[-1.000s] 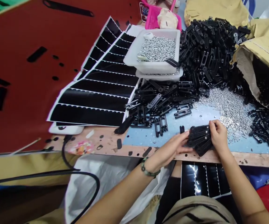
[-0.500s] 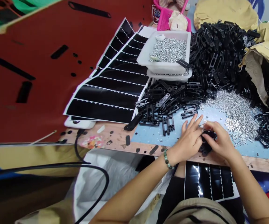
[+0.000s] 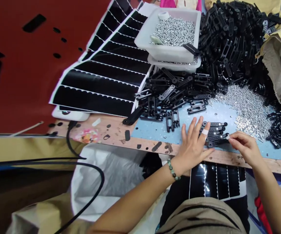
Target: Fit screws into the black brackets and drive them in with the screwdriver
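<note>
Head view. Flat black plastic strips (image 3: 215,133) with rows of small holes, laid side by side in a short fan on the pale blue tabletop (image 3: 155,136), near the front wooden edge (image 3: 228,157). Matte finish, rounded ends, thin and stiff-looking.

Farther back, a big loose heap of black parts (image 3: 228,42), slotted and pierced, spilling toward the near side. Right of the strips, a glittering spread of small silver screws (image 3: 247,109). Far centre, a white plastic tub (image 3: 167,48) full of more screws, stacked on a second tub. To the left, glossy black sticker sheets (image 3: 103,81) with scalloped edges on white backing, overlapped like shingles; beyond them a dark red board (image 3: 20,65) with cut-out slots. Far right, a tan sack (image 3: 277,52) gaping open. Near left, a black cable (image 3: 86,182) looping over white plastic.

Left hand (image 3: 193,146) flat and spread, palm down, fingertips pressing on the left ends of the strips, nothing clasped; beaded bracelet (image 3: 173,169) at the wrist. Right hand (image 3: 244,148) curled, thumb and forefinger pinched on the right end of the nearest strip.
</note>
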A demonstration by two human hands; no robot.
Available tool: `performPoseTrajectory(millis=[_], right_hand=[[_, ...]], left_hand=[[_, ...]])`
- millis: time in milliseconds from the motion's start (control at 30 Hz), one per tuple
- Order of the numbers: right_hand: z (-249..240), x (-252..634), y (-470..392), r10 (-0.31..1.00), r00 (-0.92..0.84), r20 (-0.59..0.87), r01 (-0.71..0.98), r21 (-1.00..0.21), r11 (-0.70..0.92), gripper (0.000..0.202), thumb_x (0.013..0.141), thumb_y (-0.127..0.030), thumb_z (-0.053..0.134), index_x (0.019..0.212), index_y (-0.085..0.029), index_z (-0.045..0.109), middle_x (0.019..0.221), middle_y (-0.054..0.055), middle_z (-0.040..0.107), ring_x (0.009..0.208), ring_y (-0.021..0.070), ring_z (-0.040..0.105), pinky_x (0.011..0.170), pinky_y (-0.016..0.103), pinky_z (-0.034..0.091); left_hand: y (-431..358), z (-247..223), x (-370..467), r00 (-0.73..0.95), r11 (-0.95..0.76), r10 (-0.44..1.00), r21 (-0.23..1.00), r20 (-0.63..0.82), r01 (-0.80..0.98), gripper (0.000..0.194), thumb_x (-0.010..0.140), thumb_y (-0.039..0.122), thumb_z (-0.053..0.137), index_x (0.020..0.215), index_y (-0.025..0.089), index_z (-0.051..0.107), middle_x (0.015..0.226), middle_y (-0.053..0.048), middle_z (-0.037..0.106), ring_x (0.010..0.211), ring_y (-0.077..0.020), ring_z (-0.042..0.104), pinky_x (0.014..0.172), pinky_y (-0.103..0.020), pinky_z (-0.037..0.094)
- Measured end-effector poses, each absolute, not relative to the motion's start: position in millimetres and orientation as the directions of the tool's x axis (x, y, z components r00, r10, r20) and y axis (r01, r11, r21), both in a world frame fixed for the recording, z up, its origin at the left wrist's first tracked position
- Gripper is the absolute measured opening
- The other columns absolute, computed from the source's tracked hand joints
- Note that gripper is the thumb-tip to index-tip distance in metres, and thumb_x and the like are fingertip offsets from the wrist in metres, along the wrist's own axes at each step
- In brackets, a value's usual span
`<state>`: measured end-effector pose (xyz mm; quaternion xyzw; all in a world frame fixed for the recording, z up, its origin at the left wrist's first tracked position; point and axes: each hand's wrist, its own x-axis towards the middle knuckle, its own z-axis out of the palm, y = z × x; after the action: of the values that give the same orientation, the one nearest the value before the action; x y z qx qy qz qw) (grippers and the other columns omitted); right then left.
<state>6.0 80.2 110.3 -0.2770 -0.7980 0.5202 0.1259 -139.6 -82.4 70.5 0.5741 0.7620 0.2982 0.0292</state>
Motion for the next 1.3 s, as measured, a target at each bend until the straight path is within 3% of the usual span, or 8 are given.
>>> performPoseTrajectory(millis=[200, 667, 833, 967, 1033, 1100, 1200, 1300], right_hand=[[99, -3, 72, 0.527, -0.837, -0.148, 0.357, -0.877, 0.321, 0.017, 0.084, -0.033, 0.058, 0.078, -0.021, 0.068, 0.072, 0.001, 0.062, 0.065, 0.0146, 0.056, 0.059, 0.029, 0.044], [92, -10, 69, 0.518, -0.853, -0.065, 0.400, -0.719, 0.569, 0.007, 0.084, -0.026, 0.056, 0.088, -0.021, 0.058, 0.069, 0.000, 0.060, 0.059, 0.0137, 0.055, 0.058, 0.028, 0.045], [95, -6, 67, 0.554, -0.830, 0.071, 0.442, -0.522, 0.729, 0.025, 0.087, -0.038, 0.058, 0.105, -0.021, 0.053, 0.081, 0.005, 0.059, 0.067, 0.0192, 0.057, 0.058, 0.033, 0.047], [114, -7, 54, 0.288, -0.924, 0.252, 0.123, -0.518, 0.847, 0.039, 0.088, -0.029, 0.058, 0.125, -0.025, 0.046, 0.112, 0.012, 0.056, 0.104, 0.0269, 0.056, 0.081, 0.044, 0.052], [122, -8, 44, 0.069, -0.961, 0.267, -0.107, -0.591, 0.799, 0.034, 0.090, -0.019, 0.053, 0.123, -0.027, 0.048, 0.106, 0.008, 0.060, 0.099, 0.0223, 0.058, 0.081, 0.040, 0.053], [126, -10, 37, 0.001, -0.963, 0.270, -0.183, -0.655, 0.733, 0.025, 0.091, -0.013, 0.050, 0.112, -0.027, 0.055, 0.093, 0.004, 0.062, 0.087, 0.0182, 0.060, 0.073, 0.035, 0.053], [122, -10, 37, 0.185, -0.948, 0.259, -0.087, -0.770, 0.632, 0.012, 0.091, -0.016, 0.052, 0.096, -0.024, 0.059, 0.084, 0.002, 0.062, 0.077, 0.0155, 0.059, 0.066, 0.031, 0.052], [112, -11, 49, 0.466, -0.876, 0.123, 0.139, -0.862, 0.488, 0.008, 0.089, -0.023, 0.056, 0.096, -0.023, 0.061, 0.080, 0.001, 0.062, 0.069, 0.0141, 0.059, 0.058, 0.029, 0.049]], left_hand=[[-108, 70, -138, -0.153, -0.011, 0.924, 0.427, 0.349, 0.904, 0.045, 0.086, 0.022, 0.058, 0.130, 0.028, 0.051, 0.121, -0.003, 0.065, 0.110, -0.0249, 0.055, 0.111, -0.052, 0.013], [-108, 72, -129, -0.158, 0.031, 0.963, 0.489, 0.221, 0.872, 0.053, 0.082, 0.023, 0.055, 0.134, 0.022, 0.049, 0.126, -0.008, 0.062, 0.114, -0.0270, 0.052, 0.108, -0.051, 0.019], [-104, 81, -130, -0.159, 0.039, 0.967, 0.499, 0.199, 0.866, 0.047, 0.081, 0.023, 0.052, 0.128, 0.021, 0.053, 0.124, -0.009, 0.061, 0.114, -0.0288, 0.049, 0.108, -0.054, 0.020], [-100, 94, -131, -0.198, 0.060, 0.961, 0.555, 0.191, 0.829, 0.040, 0.074, 0.019, 0.053, 0.113, 0.017, 0.058, 0.127, -0.012, 0.055, 0.116, -0.0313, 0.046, 0.108, -0.056, 0.022], [-98, 99, -130, -0.204, 0.056, 0.962, 0.606, 0.179, 0.794, 0.040, 0.070, 0.016, 0.053, 0.109, 0.016, 0.056, 0.126, -0.013, 0.053, 0.117, -0.0315, 0.044, 0.106, -0.055, 0.026], [-98, 101, -131, -0.237, 0.056, 0.955, 0.679, 0.177, 0.732, 0.041, 0.069, 0.015, 0.053, 0.110, 0.016, 0.053, 0.124, -0.013, 0.052, 0.117, -0.0300, 0.045, 0.103, -0.051, 0.033], [-101, 99, -134, -0.415, 0.071, 0.875, 0.783, 0.248, 0.618, 0.050, 0.075, 0.019, 0.056, 0.123, 0.016, 0.044, 0.127, -0.014, 0.047, 0.121, -0.0270, 0.045, 0.100, -0.045, 0.039], [-106, 92, -139, -0.471, 0.099, 0.821, 0.730, 0.324, 0.676, 0.052, 0.083, 0.027, 0.058, 0.131, 0.019, 0.039, 0.130, -0.013, 0.050, 0.121, -0.0273, 0.045, 0.100, -0.047, 0.036]])
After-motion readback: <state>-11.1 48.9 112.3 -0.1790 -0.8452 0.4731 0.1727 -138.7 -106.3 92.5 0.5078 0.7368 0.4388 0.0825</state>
